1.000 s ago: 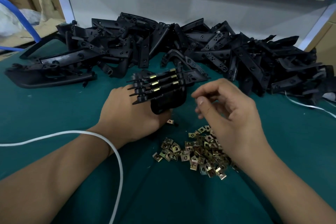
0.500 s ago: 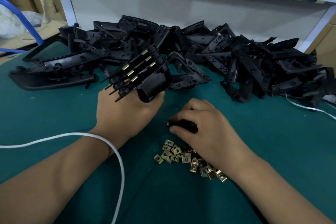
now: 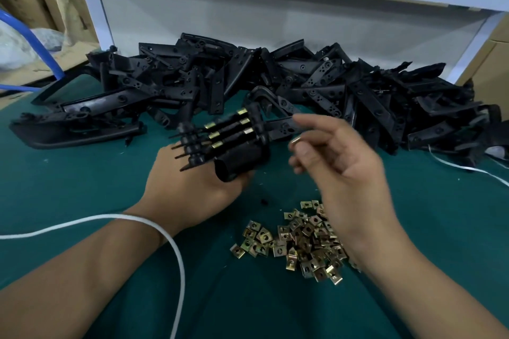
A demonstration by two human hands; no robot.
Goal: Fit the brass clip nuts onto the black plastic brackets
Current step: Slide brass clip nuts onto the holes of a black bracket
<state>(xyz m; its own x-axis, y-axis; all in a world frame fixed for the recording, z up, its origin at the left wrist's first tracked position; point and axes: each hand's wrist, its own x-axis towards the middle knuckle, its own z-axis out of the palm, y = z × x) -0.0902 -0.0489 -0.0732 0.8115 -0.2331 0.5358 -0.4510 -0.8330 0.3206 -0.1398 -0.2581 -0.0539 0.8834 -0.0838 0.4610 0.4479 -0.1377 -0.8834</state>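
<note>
My left hand (image 3: 190, 190) grips a stack of black plastic brackets (image 3: 234, 146) above the green table; several brass clip nuts sit on their arms. My right hand (image 3: 341, 168) hovers just right of the stack and pinches one brass clip nut (image 3: 296, 140) between thumb and fingertips; the hand is motion-blurred. A loose heap of brass clip nuts (image 3: 297, 239) lies on the mat below my right hand, partly hidden by the wrist.
A big pile of black plastic brackets (image 3: 303, 85) runs across the back of the green table (image 3: 82, 179). A white cord (image 3: 165, 234) loops over my left wrist. A white shelf frame (image 3: 93, 5) stands behind. Cardboard boxes sit at the far left.
My right hand has risen from the nut heap with a clip nut and moved up toward the brackets. My left hand has tilted the bracket stack back to the right.
</note>
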